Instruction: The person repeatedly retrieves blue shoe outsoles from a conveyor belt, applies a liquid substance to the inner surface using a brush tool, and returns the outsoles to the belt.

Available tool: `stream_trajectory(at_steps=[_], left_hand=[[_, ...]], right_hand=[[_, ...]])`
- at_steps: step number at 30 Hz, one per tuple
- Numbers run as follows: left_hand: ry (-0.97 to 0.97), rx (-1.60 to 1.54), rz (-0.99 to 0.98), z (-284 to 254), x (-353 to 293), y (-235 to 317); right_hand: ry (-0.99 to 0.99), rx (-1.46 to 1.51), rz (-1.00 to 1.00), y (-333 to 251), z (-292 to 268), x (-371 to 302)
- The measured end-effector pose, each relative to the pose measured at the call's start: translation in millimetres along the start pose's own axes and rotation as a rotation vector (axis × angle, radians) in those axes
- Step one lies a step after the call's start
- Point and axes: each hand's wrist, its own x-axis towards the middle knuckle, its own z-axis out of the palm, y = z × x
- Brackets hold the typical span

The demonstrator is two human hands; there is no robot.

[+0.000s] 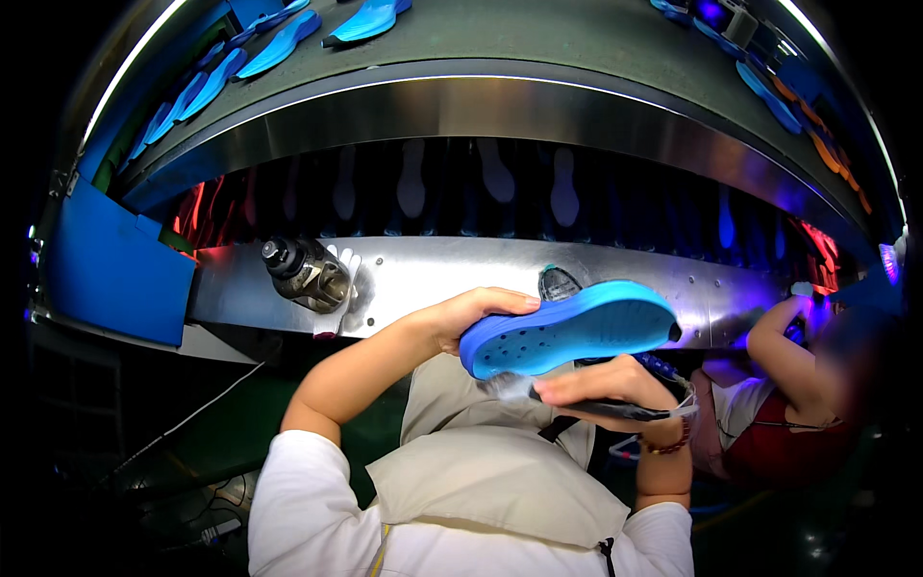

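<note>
A blue shoe sole (601,332) is tilted in front of me, its lighter, hollowed side with small holes toward me and a black patch at the right end. My left hand (478,313) grips its left end, thumb along the upper rim. Below the sole, my right hand (615,380) is closed round a brush with a dark handle (615,412). The brush's pale, motion-blurred bristles (505,387) are at the sole's lower left edge; whether they touch it I cannot tell. Just behind the sole, a small dark container (558,283) sits on the steel ledge (442,274).
A metal fixture (306,274) stands on the ledge to the left. Beyond the ledge is a rack of upright soles (411,180). Above it, a dark conveyor belt (538,38) carries blue soles (279,46) and orange soles (827,149). A co-worker's arm (779,341) reaches in at right.
</note>
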Motion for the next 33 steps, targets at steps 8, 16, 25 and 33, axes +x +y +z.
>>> stream_trajectory(at_steps=[8, 16, 25, 33], left_hand=[[-0.054, 0.247, -0.143, 0, -7, 6], [0.12, 0.05, -0.1, -7, -29, 9], [0.039, -0.032, 0.071, -4, -45, 21], [0.107, -0.47, 0.522, -43, 7, -25]], right_hand=[[-0.139, -0.004, 0.058, -5, -20, -4], [0.068, 0.011, 0.081, 11, -20, -15], [0.291, 0.162, 0.137, 33, -10, -27], [0.476, 0.096, 0.011, 11, 0, -21]])
